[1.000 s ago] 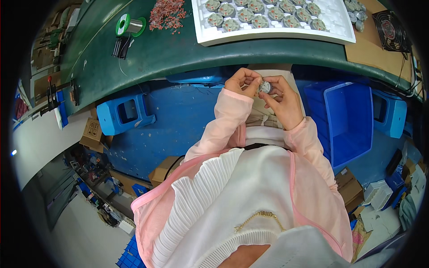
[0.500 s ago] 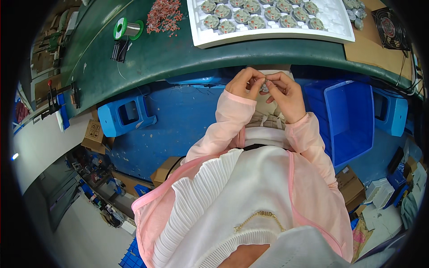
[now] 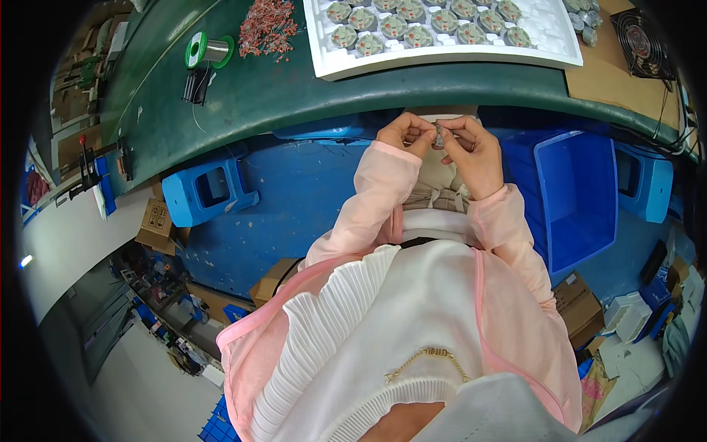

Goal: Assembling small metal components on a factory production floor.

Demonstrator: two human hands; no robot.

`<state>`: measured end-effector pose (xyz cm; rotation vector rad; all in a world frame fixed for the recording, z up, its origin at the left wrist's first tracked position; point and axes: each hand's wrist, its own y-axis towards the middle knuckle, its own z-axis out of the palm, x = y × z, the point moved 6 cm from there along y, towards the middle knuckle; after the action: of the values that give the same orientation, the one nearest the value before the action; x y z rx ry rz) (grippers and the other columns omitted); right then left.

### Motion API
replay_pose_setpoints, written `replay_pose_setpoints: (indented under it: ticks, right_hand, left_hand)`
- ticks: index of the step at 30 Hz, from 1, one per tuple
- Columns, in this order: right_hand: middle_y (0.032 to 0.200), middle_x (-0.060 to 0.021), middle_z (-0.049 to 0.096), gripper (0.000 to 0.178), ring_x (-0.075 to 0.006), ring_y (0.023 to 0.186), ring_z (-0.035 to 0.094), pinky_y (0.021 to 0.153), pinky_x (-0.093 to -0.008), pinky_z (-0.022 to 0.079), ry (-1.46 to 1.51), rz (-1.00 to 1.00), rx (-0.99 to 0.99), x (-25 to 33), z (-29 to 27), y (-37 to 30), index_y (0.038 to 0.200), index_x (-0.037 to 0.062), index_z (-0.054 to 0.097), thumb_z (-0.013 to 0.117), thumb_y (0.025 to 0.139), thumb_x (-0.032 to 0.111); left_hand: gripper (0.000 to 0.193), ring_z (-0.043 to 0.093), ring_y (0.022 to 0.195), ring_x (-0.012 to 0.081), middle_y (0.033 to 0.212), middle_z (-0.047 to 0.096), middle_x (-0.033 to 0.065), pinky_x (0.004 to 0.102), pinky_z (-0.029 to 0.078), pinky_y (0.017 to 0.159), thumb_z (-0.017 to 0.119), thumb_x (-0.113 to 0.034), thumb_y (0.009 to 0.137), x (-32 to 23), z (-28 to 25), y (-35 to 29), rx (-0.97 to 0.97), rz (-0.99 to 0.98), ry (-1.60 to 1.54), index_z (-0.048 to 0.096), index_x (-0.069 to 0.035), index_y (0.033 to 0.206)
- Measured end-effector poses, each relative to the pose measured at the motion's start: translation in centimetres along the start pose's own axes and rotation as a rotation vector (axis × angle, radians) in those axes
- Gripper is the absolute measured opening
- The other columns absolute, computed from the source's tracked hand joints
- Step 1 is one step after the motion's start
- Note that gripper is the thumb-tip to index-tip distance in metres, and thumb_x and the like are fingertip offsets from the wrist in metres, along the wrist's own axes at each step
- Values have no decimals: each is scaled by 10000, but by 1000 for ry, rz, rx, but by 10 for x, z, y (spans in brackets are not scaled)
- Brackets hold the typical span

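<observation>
Just below the bench edge, over my lap, my two hands meet fingertip to fingertip. My right hand [image 3: 473, 151] pinches a small grey part [image 3: 439, 138] that its fingers mostly cover. My left hand [image 3: 407, 135] is closed in a pinch against the same spot; whatever sits between its thumb and finger is too small to name. Beyond them on the bench stands a white foam tray [image 3: 442, 59] with several round grey parts [image 3: 417, 36], each bearing red pieces. Left of the tray lies a heap of small red components with wire leads [image 3: 266, 29].
A green-flanged solder wire spool [image 3: 213, 50] rests on the green bench [image 3: 258, 96], a black holder [image 3: 196, 86] beside it. At the right are a black fan [image 3: 642, 46] and a blue bin [image 3: 578, 199] below. A blue stool [image 3: 193, 193] stands at left.
My left hand has shifted slightly and its fingers have curled further. A bit more of the grey part shows. The view has moved slightly.
</observation>
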<state>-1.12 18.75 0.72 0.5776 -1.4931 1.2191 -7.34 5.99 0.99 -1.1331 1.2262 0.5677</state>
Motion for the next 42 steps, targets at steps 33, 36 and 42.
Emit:
replay_pose_setpoints:
  ticks: [33,36,42]
  right_hand:
    - [1007,-126,639,284,-170,798,637,621,-235,516,328,131,209,3,-28,3,1178,-2,588,613,897,34]
    - [1064,-121,622,389,-173,860,629,650,-266,533,207,58,345,27,-43,-5,1253,-2,540,632,875,-18]
    - [1111,-110,621,420,-156,867,616,712,-250,518,76,-163,316,143,-75,22,1222,11,569,696,822,-11]
  left_hand:
    - [261,528,835,154,1072,585,26,242,440,685,607,27,838,-54,12,-18,-29,471,404,668,-72,1072]
    - [217,532,756,124,1017,619,22,223,428,651,581,20,877,-46,3,-9,-36,441,358,673,-63,1055]
    - [173,562,755,126,975,646,21,218,439,647,567,-14,909,-32,7,-12,76,358,359,677,-66,1031]
